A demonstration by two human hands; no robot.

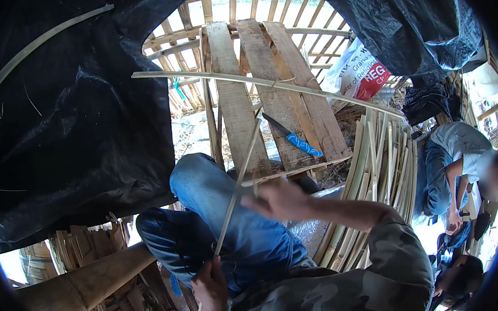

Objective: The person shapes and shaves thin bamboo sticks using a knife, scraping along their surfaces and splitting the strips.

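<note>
A long, thin bamboo strip [231, 211] runs slantwise over my jeans, its far end by the plank bench [231, 99]. My left hand [210, 289] is closed round its near part, and the tail hangs below the fist. Close to the strip's middle, over my knee, is my right hand [277, 199]. Motion blurs its fingers, so whether it grips anything is unclear. On the planks lies a knife [299, 142] with a blue patterned handle and dark blade. Another long bamboo strip [267, 83] lies crosswise over the bench.
Many split bamboo strips [371, 188] are stacked to my right. Black plastic sheeting [77, 137] hangs at left; a thick bamboo pole [80, 291] juts in below it. A white and red sack [361, 74] stands behind the bench. One person [458, 165] sits at right, another [461, 276] lower down.
</note>
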